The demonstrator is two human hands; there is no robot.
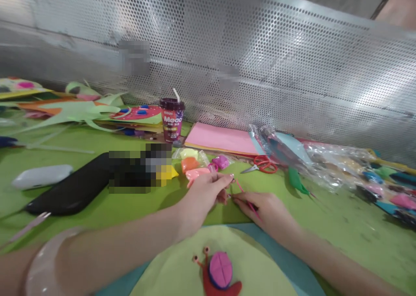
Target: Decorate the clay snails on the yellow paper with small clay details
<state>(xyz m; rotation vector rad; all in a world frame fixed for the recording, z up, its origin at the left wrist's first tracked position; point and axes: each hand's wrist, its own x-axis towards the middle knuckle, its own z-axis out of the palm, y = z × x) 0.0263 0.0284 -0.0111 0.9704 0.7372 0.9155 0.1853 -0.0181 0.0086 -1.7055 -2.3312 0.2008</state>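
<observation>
My left hand (211, 190) is closed in a pinch above the green table, with a tiny dark-tipped piece at its fingertips, too small to name. Close beside it, my right hand (268, 209) is closed around a thin pink stick (240, 186), which slants up between the two hands. The fingertips of both hands almost meet. Below them lies a pale green rounded sheet (169, 265) on blue paper (276, 248). A red clay snail (208, 283) with a pink shell (221, 270) and two eye stalks is on that sheet.
Bagged clay (190, 164) lies just beyond my hands, with red-handled scissors (266, 164) to the right. A drink cup (172, 120) with a straw stands near the perforated metal panel (227, 49). A black case (74, 187) lies left; plastic-wrapped supplies (344, 161) lie right.
</observation>
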